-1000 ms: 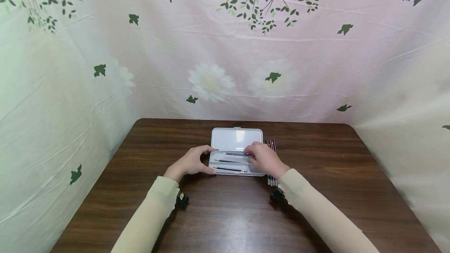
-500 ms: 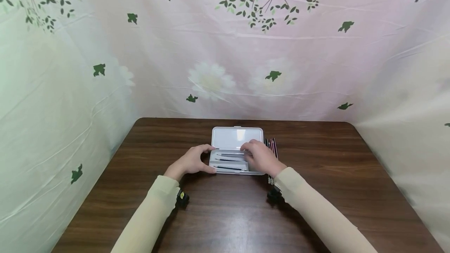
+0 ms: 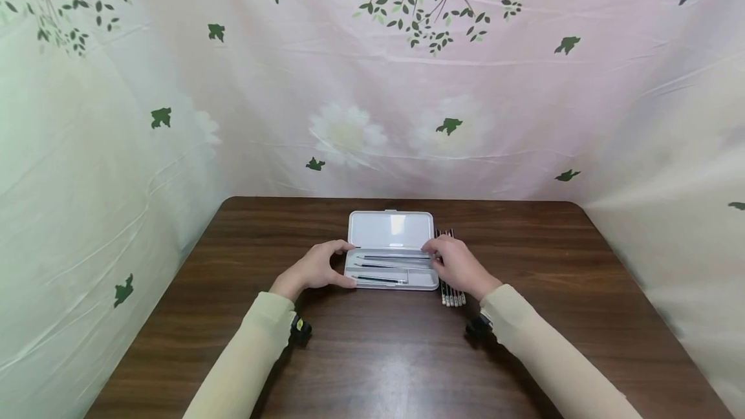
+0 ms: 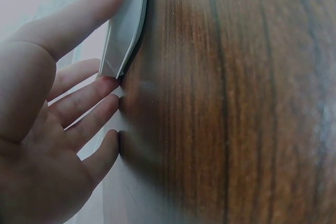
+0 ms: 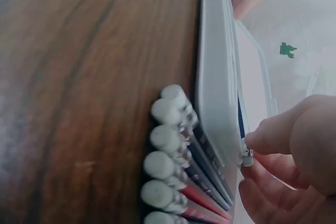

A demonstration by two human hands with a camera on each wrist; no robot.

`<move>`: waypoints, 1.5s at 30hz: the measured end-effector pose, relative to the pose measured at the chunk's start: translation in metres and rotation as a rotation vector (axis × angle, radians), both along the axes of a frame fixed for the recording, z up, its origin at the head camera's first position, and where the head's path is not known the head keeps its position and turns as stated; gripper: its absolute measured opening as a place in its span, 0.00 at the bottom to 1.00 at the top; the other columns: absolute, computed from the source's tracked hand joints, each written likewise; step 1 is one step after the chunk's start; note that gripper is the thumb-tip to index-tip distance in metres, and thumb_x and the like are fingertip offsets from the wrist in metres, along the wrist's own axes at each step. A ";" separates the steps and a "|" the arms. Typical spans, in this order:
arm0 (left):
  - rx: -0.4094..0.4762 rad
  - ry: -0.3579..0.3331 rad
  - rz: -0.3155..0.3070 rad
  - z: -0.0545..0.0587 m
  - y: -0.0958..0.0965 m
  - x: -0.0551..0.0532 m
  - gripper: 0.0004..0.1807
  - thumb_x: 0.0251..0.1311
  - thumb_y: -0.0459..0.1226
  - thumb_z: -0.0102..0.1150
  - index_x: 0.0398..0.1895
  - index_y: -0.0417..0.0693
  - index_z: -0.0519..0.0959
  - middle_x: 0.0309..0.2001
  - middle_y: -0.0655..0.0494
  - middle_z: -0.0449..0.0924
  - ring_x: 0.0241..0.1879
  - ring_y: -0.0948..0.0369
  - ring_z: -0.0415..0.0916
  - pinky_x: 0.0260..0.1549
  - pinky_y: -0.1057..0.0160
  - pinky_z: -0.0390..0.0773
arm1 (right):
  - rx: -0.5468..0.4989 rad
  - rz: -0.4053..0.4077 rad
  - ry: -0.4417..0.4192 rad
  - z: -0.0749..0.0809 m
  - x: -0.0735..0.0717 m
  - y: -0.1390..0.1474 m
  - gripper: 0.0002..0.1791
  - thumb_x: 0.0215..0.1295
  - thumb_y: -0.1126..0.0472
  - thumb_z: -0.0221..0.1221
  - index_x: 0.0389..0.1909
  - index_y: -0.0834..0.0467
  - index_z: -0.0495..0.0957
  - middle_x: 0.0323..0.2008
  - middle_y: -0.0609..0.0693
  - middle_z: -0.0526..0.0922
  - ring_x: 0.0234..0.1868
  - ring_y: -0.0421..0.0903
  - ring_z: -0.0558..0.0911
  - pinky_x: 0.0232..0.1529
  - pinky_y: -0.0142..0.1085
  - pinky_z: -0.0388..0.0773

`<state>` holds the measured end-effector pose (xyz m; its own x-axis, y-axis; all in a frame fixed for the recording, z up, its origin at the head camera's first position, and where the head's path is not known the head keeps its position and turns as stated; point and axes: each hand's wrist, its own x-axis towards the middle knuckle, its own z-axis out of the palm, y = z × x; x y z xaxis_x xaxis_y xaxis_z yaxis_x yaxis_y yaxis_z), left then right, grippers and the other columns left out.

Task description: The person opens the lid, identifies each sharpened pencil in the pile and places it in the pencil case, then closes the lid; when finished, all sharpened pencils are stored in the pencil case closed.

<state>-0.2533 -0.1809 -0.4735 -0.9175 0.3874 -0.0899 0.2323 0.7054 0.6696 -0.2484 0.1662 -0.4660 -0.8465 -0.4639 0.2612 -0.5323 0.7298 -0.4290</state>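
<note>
A white pencil case (image 3: pixel 420 280) lies with its lid (image 3: pixel 372 228) raised toward the back of the table. My left hand (image 3: pixel 314 266) grips its left end, thumb at the front edge and fingers at the back. Thumb and fingers of my right hand (image 3: pixel 462 268) pinch a dark pencil (image 3: pixel 396 257) near its eraser (image 5: pixel 248 160) at the case's right end; this pencil stretches along the rear of the tray. Two more pencils lie in the case: one in the middle (image 3: pixel 375 266) and another along the front (image 3: pixel 378 279).
Beside the case's right end, several pencils (image 3: pixel 453 296) lie side by side, white erasers toward the front, partly under my right hand. The brown wooden table (image 3: pixel 372 354) reaches back to a printed cloth (image 3: pixel 349 70), which also hangs at both sides.
My right hand first shifts slightly left, then moves right to the case's right end, uncovering more of the tray and rear pencil. My left hand stays at the left end.
</note>
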 end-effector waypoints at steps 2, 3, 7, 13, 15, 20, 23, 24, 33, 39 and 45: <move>-0.001 -0.003 0.001 -0.001 0.000 0.000 0.45 0.45 0.50 0.87 0.69 0.55 0.77 0.63 0.54 0.78 0.63 0.54 0.72 0.68 0.46 0.71 | -0.006 0.006 -0.008 -0.002 0.001 0.000 0.15 0.63 0.75 0.63 0.49 0.63 0.86 0.46 0.56 0.87 0.48 0.51 0.86 0.50 0.47 0.85; 0.000 -0.002 0.001 -0.001 0.000 0.000 0.45 0.45 0.50 0.87 0.69 0.55 0.77 0.63 0.54 0.78 0.63 0.54 0.72 0.68 0.46 0.71 | -0.011 0.011 -0.007 -0.003 0.001 0.000 0.15 0.63 0.75 0.63 0.50 0.64 0.86 0.46 0.56 0.86 0.48 0.52 0.86 0.50 0.47 0.85; 0.005 0.000 0.000 -0.002 0.000 0.001 0.44 0.45 0.50 0.87 0.69 0.55 0.77 0.62 0.54 0.78 0.62 0.54 0.72 0.67 0.46 0.71 | -0.033 0.018 -0.023 -0.002 0.004 -0.002 0.15 0.63 0.74 0.64 0.50 0.64 0.85 0.46 0.56 0.86 0.47 0.51 0.86 0.50 0.46 0.85; 0.002 0.002 0.003 -0.002 0.001 0.001 0.45 0.45 0.50 0.87 0.69 0.54 0.77 0.62 0.53 0.78 0.62 0.53 0.72 0.67 0.46 0.71 | -0.032 0.033 -0.019 0.001 0.006 -0.004 0.14 0.64 0.74 0.65 0.50 0.63 0.85 0.47 0.56 0.86 0.47 0.51 0.86 0.49 0.45 0.86; 0.000 0.003 0.004 -0.001 0.000 0.001 0.45 0.45 0.50 0.87 0.69 0.54 0.77 0.63 0.53 0.78 0.63 0.53 0.72 0.67 0.46 0.71 | -0.029 0.034 -0.006 0.002 0.006 -0.002 0.14 0.64 0.74 0.65 0.50 0.64 0.85 0.46 0.56 0.86 0.46 0.51 0.86 0.48 0.45 0.86; -0.004 0.002 0.004 -0.001 0.000 0.000 0.45 0.46 0.50 0.86 0.70 0.54 0.77 0.64 0.52 0.77 0.64 0.53 0.72 0.68 0.46 0.71 | -0.031 0.015 0.015 0.001 0.005 0.011 0.14 0.63 0.73 0.66 0.50 0.64 0.85 0.45 0.56 0.86 0.45 0.51 0.86 0.47 0.46 0.86; -0.004 0.000 0.005 -0.001 0.000 0.000 0.45 0.46 0.50 0.86 0.70 0.54 0.77 0.64 0.52 0.77 0.64 0.53 0.72 0.68 0.46 0.71 | -0.034 -0.011 0.018 -0.001 0.006 0.022 0.14 0.63 0.73 0.66 0.49 0.63 0.86 0.45 0.56 0.86 0.44 0.51 0.86 0.46 0.47 0.85; -0.004 -0.001 0.004 -0.001 0.000 0.000 0.45 0.46 0.50 0.86 0.70 0.54 0.77 0.64 0.52 0.77 0.64 0.53 0.72 0.68 0.45 0.71 | -0.033 -0.022 0.016 -0.003 0.006 0.026 0.14 0.63 0.74 0.66 0.49 0.63 0.86 0.44 0.56 0.86 0.44 0.51 0.85 0.46 0.47 0.85; -0.003 0.000 0.004 -0.001 0.000 -0.001 0.45 0.46 0.50 0.86 0.70 0.54 0.77 0.64 0.52 0.77 0.64 0.53 0.72 0.68 0.46 0.71 | -0.021 -0.077 -0.057 -0.014 0.009 0.049 0.12 0.64 0.73 0.66 0.48 0.63 0.85 0.44 0.55 0.86 0.42 0.48 0.84 0.45 0.48 0.85; -0.004 0.003 0.002 -0.002 0.000 -0.001 0.45 0.46 0.50 0.86 0.70 0.54 0.77 0.63 0.52 0.77 0.63 0.53 0.72 0.68 0.46 0.71 | -0.014 -0.083 -0.046 -0.016 0.009 0.053 0.11 0.64 0.71 0.66 0.47 0.63 0.86 0.41 0.54 0.85 0.38 0.45 0.83 0.42 0.45 0.84; -0.003 0.004 -0.001 -0.003 0.000 -0.001 0.45 0.45 0.49 0.86 0.69 0.54 0.77 0.62 0.53 0.78 0.62 0.53 0.72 0.67 0.47 0.71 | 0.003 -0.091 -0.041 -0.014 0.009 0.055 0.11 0.64 0.70 0.67 0.47 0.65 0.85 0.41 0.55 0.86 0.37 0.45 0.83 0.41 0.44 0.84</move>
